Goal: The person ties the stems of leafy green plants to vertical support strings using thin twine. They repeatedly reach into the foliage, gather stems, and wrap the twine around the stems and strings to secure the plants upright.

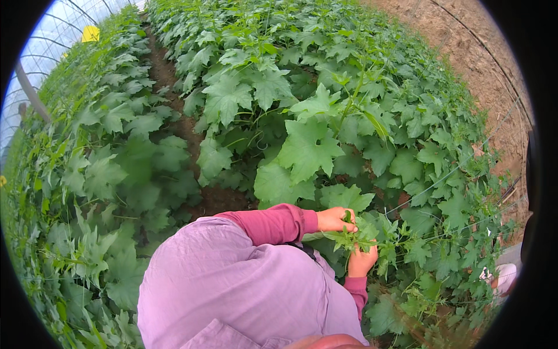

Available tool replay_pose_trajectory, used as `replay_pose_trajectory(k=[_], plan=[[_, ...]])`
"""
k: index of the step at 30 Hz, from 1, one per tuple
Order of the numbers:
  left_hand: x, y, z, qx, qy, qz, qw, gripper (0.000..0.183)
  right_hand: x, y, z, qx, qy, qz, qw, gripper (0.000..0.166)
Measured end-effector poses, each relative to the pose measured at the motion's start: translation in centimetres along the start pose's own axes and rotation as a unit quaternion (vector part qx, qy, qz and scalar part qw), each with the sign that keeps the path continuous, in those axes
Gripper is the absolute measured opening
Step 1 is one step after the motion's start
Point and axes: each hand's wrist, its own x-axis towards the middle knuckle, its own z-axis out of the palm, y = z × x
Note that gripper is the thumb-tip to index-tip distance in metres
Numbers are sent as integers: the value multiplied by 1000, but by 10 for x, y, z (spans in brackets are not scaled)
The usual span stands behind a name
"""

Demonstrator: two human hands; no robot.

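Observation:
Both of my hands are at a leafy vine shoot (pixel 346 239) in front of my body, to the right of the picture's middle. My left hand (pixel 335 219) pinches the shoot from above, with a small dark green leaf tip showing between its fingers. Just below it, my right hand (pixel 362 260) has its thumb and fingertips closed on the same shoot; leaves partly cover the grip. A broad lobed leaf (pixel 347 197) spreads just above my left hand. Thin green twine (pixel 440 181) slopes up to the right from near my hands.
Dense rows of lobed-leaf vines surround me, with a bare soil path (pixel 181 126) between two rows. A yellow card (pixel 90 33) hangs at upper left near a slanted post (pixel 32 94) and the greenhouse frame. Brown ground (pixel 466 48) lies right, with a person's light shoe (pixel 505 275) below.

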Motion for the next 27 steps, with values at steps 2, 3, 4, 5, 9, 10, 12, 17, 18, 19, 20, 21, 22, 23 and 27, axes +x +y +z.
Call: replay_pose_trajectory(k=[2,3,4,5,9,10,12,17,18,19,20,21,22,23,27], plan=[[6,-10,-2,-27,35,-41,998,18,6,-17,7,251,34,40,967,14],[6,-11,-2,-19,47,-50,997,18,13,-24,13,299,25,33,953,13],[8,-12,-2,-20,44,-61,997,18,13,-27,11,335,27,34,941,13],[9,-11,-5,-21,40,-72,996,18,16,-30,9,371,30,36,928,12],[5,6,-9,-137,-56,-120,982,36,30,-31,8,392,-74,116,910,11],[3,14,-11,-138,-68,-114,982,39,35,-30,5,387,-126,86,910,11],[-4,17,-10,-161,-81,-104,978,44,33,-18,-4,385,-202,47,899,11],[-2,14,-16,-166,-86,-110,976,48,40,-31,-22,434,-300,118,841,5],[-1,15,-17,-155,-89,-115,977,48,42,-25,-20,411,-296,122,853,4],[1,14,-17,-161,-83,-111,977,48,40,-23,-20,408,-269,134,862,4],[2,14,-17,-167,-77,-108,977,47,38,-25,-19,405,-241,146,870,4],[3,12,-18,-173,-70,-105,977,46,37,-26,-18,401,-215,157,876,4],[5,11,-18,-164,-77,-109,977,45,36,-23,-17,404,-201,155,879,6],[7,10,-19,-155,-83,-112,978,44,34,-18,-14,407,-186,153,881,8],[13,8,-17,-114,-137,-204,963,44,8,20,15,467,-116,141,865,19]])
